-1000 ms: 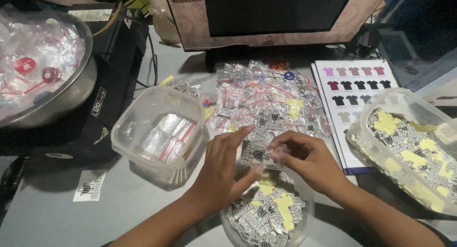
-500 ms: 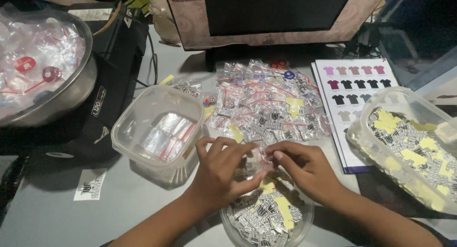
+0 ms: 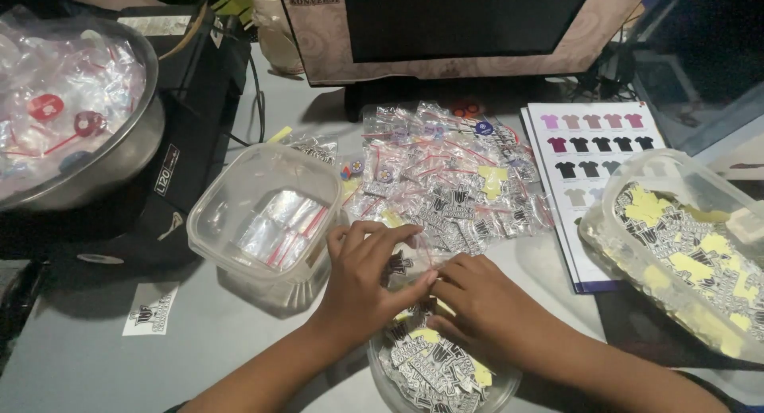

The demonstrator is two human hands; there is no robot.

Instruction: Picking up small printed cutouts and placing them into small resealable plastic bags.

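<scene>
My left hand [image 3: 364, 274] and my right hand [image 3: 477, 300] meet over a small round clear bowl [image 3: 382, 379] filled with black-and-white stickers and yellow paper bits. Between the fingertips of both hands is a small clear zip bag [image 3: 414, 263] with a sticker in it. Just beyond the hands lies a heap of filled small zip bags [image 3: 446, 170] with red seal strips. To the left of my left hand stands a clear square tub [image 3: 267, 214] holding flat empty zip bags.
A clear tub of stickers [image 3: 684, 246] stands at the right on a printed sheet of shirt colours [image 3: 589, 146]. A steel bowl of plastic bags [image 3: 72, 114] sits at the far left on a black device [image 3: 187, 154]. A monitor [image 3: 461, 27] stands behind. One loose sticker [image 3: 151, 308] lies front left.
Both hands have drawn closer together and lower over the round bowl, the fingers now curled around the small bag instead of spread.
</scene>
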